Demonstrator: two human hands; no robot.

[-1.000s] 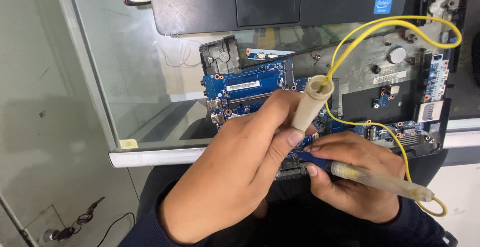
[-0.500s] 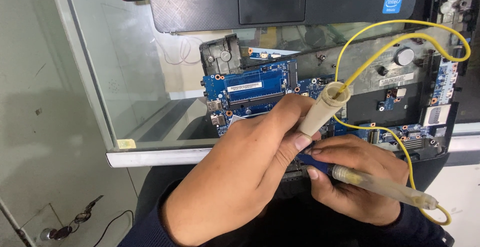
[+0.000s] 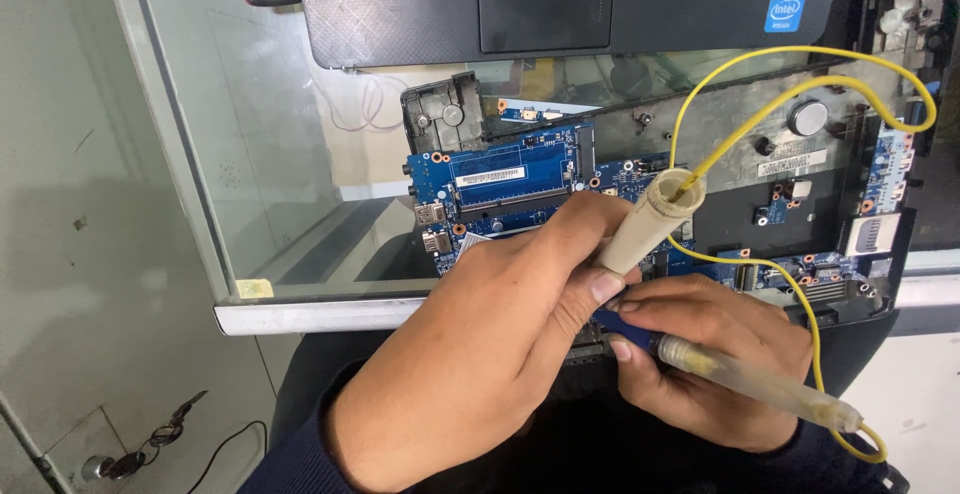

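We see both hands over the open laptop base on the glass worktop [image 3: 300,154]. Left hand [image 3: 490,354]: fingers clenched around a cream probe handle [image 3: 645,229], held tilted, its open top end up and to the right, with a yellow wire [image 3: 800,89] coming out of it. Right hand [image 3: 715,354]: fingers gripping a second, translucent probe [image 3: 760,386], which lies nearly level, tail toward lower right, blue front end under the fingertips. The tips of both probes are hidden by the hands, so we cannot tell what they touch.

The blue circuit board [image 3: 510,179] lies in the black laptop chassis [image 3: 800,199], just above the left hand. A black palmrest cover [image 3: 560,4] rests at the far edge.

Against the frame a second earlier: the cream handle has shifted right and leans further over, the left hand following it. The right hand and its probe have scarcely changed. The wire loop now spreads wider toward the right edge.
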